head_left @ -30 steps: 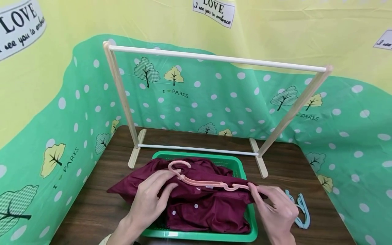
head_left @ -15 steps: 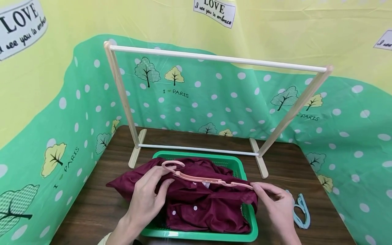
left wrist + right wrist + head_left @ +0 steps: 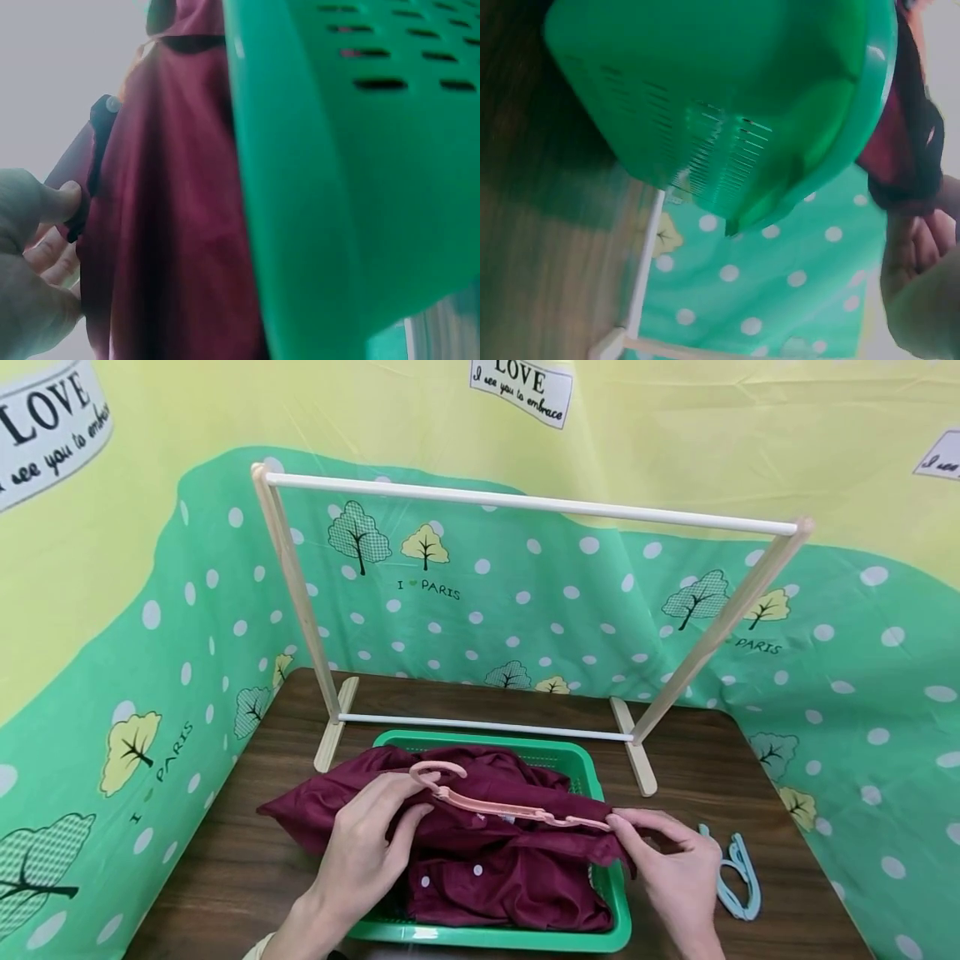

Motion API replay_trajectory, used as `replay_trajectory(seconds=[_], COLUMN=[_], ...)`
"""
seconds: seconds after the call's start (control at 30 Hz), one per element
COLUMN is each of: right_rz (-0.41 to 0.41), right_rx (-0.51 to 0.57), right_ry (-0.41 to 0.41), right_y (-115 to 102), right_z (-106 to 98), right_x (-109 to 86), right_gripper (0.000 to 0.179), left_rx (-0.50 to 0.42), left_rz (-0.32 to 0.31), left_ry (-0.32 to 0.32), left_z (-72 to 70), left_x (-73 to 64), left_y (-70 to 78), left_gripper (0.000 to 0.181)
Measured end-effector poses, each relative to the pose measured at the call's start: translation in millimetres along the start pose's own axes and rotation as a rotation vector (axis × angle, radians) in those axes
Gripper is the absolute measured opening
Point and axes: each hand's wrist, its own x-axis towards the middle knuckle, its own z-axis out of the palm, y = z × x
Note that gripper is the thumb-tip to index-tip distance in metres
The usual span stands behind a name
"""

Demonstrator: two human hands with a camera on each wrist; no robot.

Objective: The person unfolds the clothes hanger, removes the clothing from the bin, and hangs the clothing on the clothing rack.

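Note:
A maroon button-up shirt (image 3: 517, 881) lies bunched in and over a green basket (image 3: 487, 937). Across its upper part runs a pink clothes hanger (image 3: 491, 806), its hook toward the left and its left part hidden by the shirt and hand. My left hand (image 3: 367, 839) pinches the shirt cloth just below the hook; in the left wrist view its thumb (image 3: 64, 199) presses on a fold near a white button. With thumb and fingers, my right hand (image 3: 667, 860) pinches the hanger's right end, and maroon cloth hangs beside its fingertips.
Behind the basket stands a wooden rack with a white top rail (image 3: 525, 503) and a lower bar (image 3: 487, 725). A light blue hanger (image 3: 738, 877) lies on the dark wooden table (image 3: 217, 860) at the right. Patterned cloth (image 3: 480, 610) surrounds the table.
The pink hanger shifted left and slightly up, then back right. My right hand's grip has changed at the hanger's end, and a flap of cloth now hangs below it.

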Motion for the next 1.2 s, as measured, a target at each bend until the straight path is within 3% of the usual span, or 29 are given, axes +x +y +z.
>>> replay_trajectory(seconds=[0.1, 0.17, 0.23, 0.37, 0.53, 0.7, 0.83, 0.93, 1.0, 1.1, 1.2], right_rz=[-0.27, -0.407, -0.493, -0.576, -0.612, -0.714, -0.861, -0.833, -0.738, -0.625, -0.568], right_rx=[-0.015, -0.002, 0.036, 0.098, 0.137, 0.199, 0.144, 0.058, 0.017, -0.044, -0.107], right_ry=[0.039, 0.066, 0.084, 0.045, -0.077, -0.213, -0.338, -0.462, -0.515, -0.472, -0.371], right_y=[-1, -3, -7, -18, -33, -41, -41, -37, -37, -39, -41], right_z=[7, 11, 15, 23, 32, 36, 35, 26, 20, 16, 18], right_x=[-5.1, -7.9, -11.4, -20.1, -32.8, -40.5, -34.1, -26.2, -23.5, -23.5, -24.2], right_gripper=[0.027, 0.032, 0.035, 0.033, 0.03, 0.018, 0.015, 0.019, 0.035, 0.06, 0.066], left_rx=[-0.002, -0.001, -0.001, -0.004, -0.002, 0.011, 0.004, -0.025, -0.042, -0.056, -0.068], left_rz=[0.013, -0.003, -0.021, -0.035, -0.039, -0.046, -0.027, 0.026, 0.053, 0.058, 0.059], left_ry=[-0.005, -0.013, -0.02, -0.031, -0.026, -0.025, -0.02, -0.011, -0.005, -0.005, -0.014], left_z=[2.1, 3.0, 4.0, 7.0, 8.9, 8.6, 7.8, 7.8, 7.7, 7.0, 6.9], left_x=[-1.1, -1.9, -2.8, -4.3, -4.7, -3.4, -2.1, -1.8, -1.7, -1.3, -0.9], left_y=[2.4, 3.9, 5.0, 6.1, 6.1, 6.9, 6.3, 3.9, 3.2, 3.6, 4.6], left_gripper=[0.013, 0.024, 0.031, 0.031, 0.009, 0.024, 0.034, 0.023, 0.012, 0.02, 0.027])
